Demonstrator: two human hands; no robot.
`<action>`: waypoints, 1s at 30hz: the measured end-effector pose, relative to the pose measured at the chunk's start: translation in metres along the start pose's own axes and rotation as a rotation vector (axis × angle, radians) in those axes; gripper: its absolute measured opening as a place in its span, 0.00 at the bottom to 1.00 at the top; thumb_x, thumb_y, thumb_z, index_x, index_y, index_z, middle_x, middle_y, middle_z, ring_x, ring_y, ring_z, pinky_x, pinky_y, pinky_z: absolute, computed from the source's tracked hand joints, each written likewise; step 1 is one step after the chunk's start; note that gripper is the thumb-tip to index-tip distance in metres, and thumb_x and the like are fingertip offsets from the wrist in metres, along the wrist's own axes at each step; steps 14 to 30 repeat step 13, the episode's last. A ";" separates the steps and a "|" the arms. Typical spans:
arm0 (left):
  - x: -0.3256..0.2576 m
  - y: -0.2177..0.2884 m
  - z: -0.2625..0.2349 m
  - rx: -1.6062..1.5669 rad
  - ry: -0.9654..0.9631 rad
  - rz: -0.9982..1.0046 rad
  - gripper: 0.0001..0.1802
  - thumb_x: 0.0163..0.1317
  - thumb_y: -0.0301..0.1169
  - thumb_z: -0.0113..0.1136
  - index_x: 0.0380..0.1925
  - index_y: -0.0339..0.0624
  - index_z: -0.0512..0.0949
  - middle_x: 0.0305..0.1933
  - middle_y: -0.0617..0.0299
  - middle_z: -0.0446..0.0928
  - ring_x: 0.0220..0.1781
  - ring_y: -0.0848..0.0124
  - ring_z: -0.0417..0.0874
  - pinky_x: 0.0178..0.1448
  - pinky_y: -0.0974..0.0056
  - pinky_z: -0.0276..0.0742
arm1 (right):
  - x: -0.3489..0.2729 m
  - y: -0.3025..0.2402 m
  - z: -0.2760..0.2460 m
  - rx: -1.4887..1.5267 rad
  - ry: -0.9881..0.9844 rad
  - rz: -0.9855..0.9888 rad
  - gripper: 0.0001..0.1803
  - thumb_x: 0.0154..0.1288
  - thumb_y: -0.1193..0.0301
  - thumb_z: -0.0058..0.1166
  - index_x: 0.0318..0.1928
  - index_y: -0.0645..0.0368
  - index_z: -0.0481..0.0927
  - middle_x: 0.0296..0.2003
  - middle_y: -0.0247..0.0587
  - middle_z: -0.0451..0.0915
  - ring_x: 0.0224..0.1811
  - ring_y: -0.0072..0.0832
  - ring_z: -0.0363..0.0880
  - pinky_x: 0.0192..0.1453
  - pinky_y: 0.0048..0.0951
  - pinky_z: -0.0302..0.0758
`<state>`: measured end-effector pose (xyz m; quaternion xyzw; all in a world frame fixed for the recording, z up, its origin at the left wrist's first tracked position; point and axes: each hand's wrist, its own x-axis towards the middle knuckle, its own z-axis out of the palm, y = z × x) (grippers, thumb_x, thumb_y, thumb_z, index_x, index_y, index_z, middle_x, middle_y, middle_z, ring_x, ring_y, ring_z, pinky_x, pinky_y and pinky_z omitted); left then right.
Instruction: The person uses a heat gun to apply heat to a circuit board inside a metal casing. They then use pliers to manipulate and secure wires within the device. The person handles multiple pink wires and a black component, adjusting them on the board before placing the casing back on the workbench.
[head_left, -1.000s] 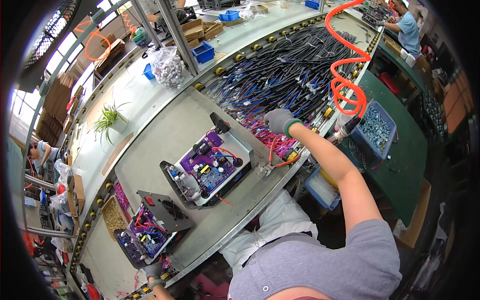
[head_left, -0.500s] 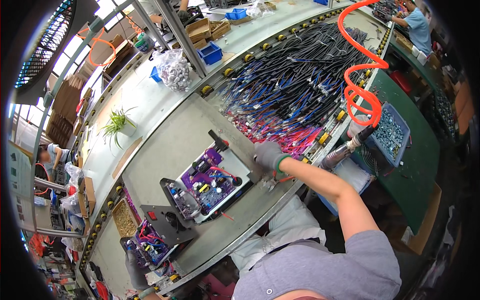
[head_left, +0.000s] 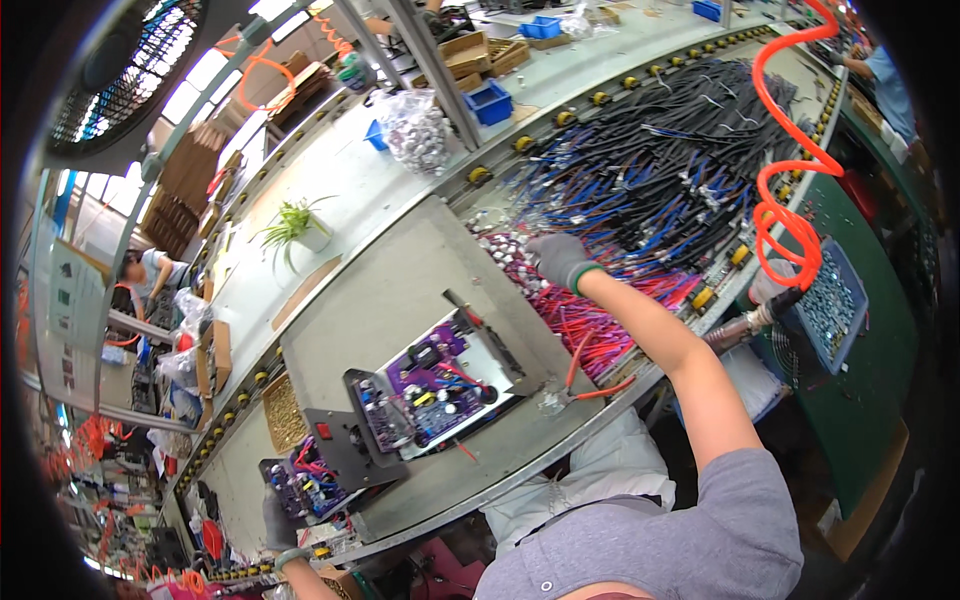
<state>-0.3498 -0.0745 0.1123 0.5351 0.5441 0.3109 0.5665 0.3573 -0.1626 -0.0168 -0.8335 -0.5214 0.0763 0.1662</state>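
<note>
My right hand [head_left: 562, 260], in a grey glove with a green cuff, reaches over the cable bundle where white connectors [head_left: 505, 250] meet red and pink wires [head_left: 580, 318]. Its fingertips point down among them, so their grip is hidden. Orange-handled pliers [head_left: 578, 388] lie on the bench near my right forearm. At the lower left, my gloved left hand [head_left: 279, 520] touches the outer edge of a purple circuit board [head_left: 312, 488]; its fingers are too small and blurred to read. Between my hands sits a second purple board [head_left: 432, 385] in an open metal housing, beside a dark panel [head_left: 345, 445].
Black cables [head_left: 690, 140] spread across the far right of the line. A coiled orange air hose [head_left: 790, 215] hangs with a powered driver [head_left: 745, 325] beside a blue bin of screws [head_left: 830, 305]. A potted plant [head_left: 295, 228] and tray of small brass-coloured parts [head_left: 286, 412] stand left.
The view has shifted. My right hand has moved away from the pliers, farther over the bundle to the connectors; the pliers now show fully. My left hand stays at the left board.
</note>
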 end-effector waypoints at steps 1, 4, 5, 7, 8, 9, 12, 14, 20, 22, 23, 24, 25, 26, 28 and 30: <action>0.001 -0.003 -0.001 -0.011 0.006 -0.007 0.25 0.73 0.52 0.44 0.53 0.45 0.77 0.44 0.64 0.83 0.40 0.73 0.85 0.45 0.63 0.82 | 0.019 0.008 0.015 -0.001 0.054 -0.011 0.13 0.60 0.64 0.53 0.45 0.44 0.84 0.38 0.48 0.84 0.41 0.45 0.84 0.47 0.45 0.79; -0.003 -0.001 0.014 0.039 0.057 -0.022 0.25 0.73 0.53 0.43 0.51 0.45 0.77 0.40 0.63 0.83 0.37 0.70 0.85 0.43 0.62 0.83 | 0.034 0.013 0.052 -0.138 0.074 -0.011 0.13 0.60 0.65 0.53 0.43 0.48 0.85 0.37 0.49 0.84 0.42 0.45 0.83 0.46 0.45 0.78; -0.004 -0.001 0.014 0.035 0.046 -0.027 0.25 0.73 0.52 0.43 0.50 0.45 0.77 0.40 0.63 0.83 0.36 0.70 0.85 0.42 0.62 0.83 | 0.036 0.013 0.060 -0.204 0.058 -0.011 0.12 0.59 0.65 0.53 0.42 0.49 0.85 0.37 0.49 0.84 0.42 0.46 0.83 0.46 0.45 0.78; -0.010 0.003 0.027 -0.037 0.052 -0.055 0.23 0.73 0.49 0.44 0.49 0.44 0.77 0.38 0.64 0.83 0.34 0.70 0.85 0.41 0.62 0.83 | 0.044 0.012 0.057 -0.183 0.074 0.014 0.10 0.59 0.67 0.53 0.39 0.50 0.85 0.36 0.49 0.84 0.40 0.45 0.83 0.45 0.44 0.78; -0.016 0.014 0.050 -0.093 0.045 -0.068 0.21 0.73 0.47 0.45 0.49 0.44 0.77 0.40 0.63 0.83 0.37 0.72 0.85 0.43 0.63 0.83 | 0.043 0.015 0.053 -0.183 0.075 0.030 0.10 0.59 0.68 0.53 0.37 0.51 0.85 0.35 0.49 0.84 0.40 0.45 0.83 0.44 0.44 0.78; -0.031 0.014 0.053 -0.036 0.045 -0.040 0.21 0.73 0.47 0.45 0.50 0.43 0.76 0.42 0.64 0.83 0.39 0.73 0.85 0.45 0.63 0.82 | 0.032 0.005 0.040 -0.055 0.155 0.009 0.09 0.59 0.68 0.54 0.37 0.51 0.86 0.35 0.50 0.84 0.39 0.45 0.84 0.44 0.42 0.79; -0.040 0.018 0.069 0.026 0.061 0.044 0.22 0.74 0.46 0.42 0.53 0.41 0.74 0.42 0.64 0.81 0.38 0.75 0.83 0.43 0.66 0.81 | 0.023 0.038 0.009 0.259 0.297 -0.005 0.11 0.58 0.62 0.59 0.38 0.52 0.87 0.34 0.54 0.84 0.36 0.45 0.85 0.44 0.42 0.80; -0.048 0.011 0.067 0.012 0.078 0.035 0.22 0.74 0.46 0.42 0.53 0.41 0.74 0.42 0.64 0.81 0.38 0.75 0.83 0.43 0.66 0.81 | 0.026 0.032 0.009 0.253 0.284 -0.024 0.11 0.58 0.62 0.59 0.38 0.52 0.87 0.34 0.54 0.84 0.36 0.45 0.85 0.44 0.42 0.80; -0.048 0.011 0.067 0.012 0.078 0.035 0.22 0.74 0.46 0.42 0.53 0.41 0.74 0.42 0.64 0.81 0.38 0.75 0.83 0.43 0.66 0.81 | 0.026 0.032 0.009 0.253 0.284 -0.024 0.11 0.58 0.62 0.59 0.38 0.52 0.87 0.34 0.54 0.84 0.36 0.45 0.85 0.44 0.42 0.80; -0.048 0.011 0.067 0.012 0.078 0.035 0.22 0.74 0.46 0.42 0.53 0.41 0.74 0.42 0.64 0.81 0.38 0.75 0.83 0.43 0.66 0.81 | 0.026 0.032 0.009 0.253 0.284 -0.024 0.11 0.58 0.62 0.59 0.38 0.52 0.87 0.34 0.54 0.84 0.36 0.45 0.85 0.44 0.42 0.80; -0.048 0.011 0.067 0.012 0.078 0.035 0.22 0.74 0.46 0.42 0.53 0.41 0.74 0.42 0.64 0.81 0.38 0.75 0.83 0.43 0.66 0.81 | 0.026 0.032 0.009 0.253 0.284 -0.024 0.11 0.58 0.62 0.59 0.38 0.52 0.87 0.34 0.54 0.84 0.36 0.45 0.85 0.44 0.42 0.80; -0.048 0.011 0.067 0.012 0.078 0.035 0.22 0.74 0.46 0.42 0.53 0.41 0.74 0.42 0.64 0.81 0.38 0.75 0.83 0.43 0.66 0.81 | 0.026 0.032 0.009 0.253 0.284 -0.024 0.11 0.58 0.62 0.59 0.38 0.52 0.87 0.34 0.54 0.84 0.36 0.45 0.85 0.44 0.42 0.80; -0.048 0.011 0.067 0.012 0.078 0.035 0.22 0.74 0.46 0.42 0.53 0.41 0.74 0.42 0.64 0.81 0.38 0.75 0.83 0.43 0.66 0.81 | 0.026 0.032 0.009 0.253 0.284 -0.024 0.11 0.58 0.62 0.59 0.38 0.52 0.87 0.34 0.54 0.84 0.36 0.45 0.85 0.44 0.42 0.80; -0.048 0.011 0.067 0.012 0.078 0.035 0.22 0.74 0.46 0.42 0.53 0.41 0.74 0.42 0.64 0.81 0.38 0.75 0.83 0.43 0.66 0.81 | 0.026 0.032 0.009 0.253 0.284 -0.024 0.11 0.58 0.62 0.59 0.38 0.52 0.87 0.34 0.54 0.84 0.36 0.45 0.85 0.44 0.42 0.80; -0.048 0.011 0.067 0.012 0.078 0.035 0.22 0.74 0.46 0.42 0.53 0.41 0.74 0.42 0.64 0.81 0.38 0.75 0.83 0.43 0.66 0.81 | 0.026 0.032 0.009 0.253 0.284 -0.024 0.11 0.58 0.62 0.59 0.38 0.52 0.87 0.34 0.54 0.84 0.36 0.45 0.85 0.44 0.42 0.80; -0.048 0.011 0.067 0.012 0.078 0.035 0.22 0.74 0.46 0.42 0.53 0.41 0.74 0.42 0.64 0.81 0.38 0.75 0.83 0.43 0.66 0.81 | 0.026 0.032 0.009 0.253 0.284 -0.024 0.11 0.58 0.62 0.59 0.38 0.52 0.87 0.34 0.54 0.84 0.36 0.45 0.85 0.44 0.42 0.80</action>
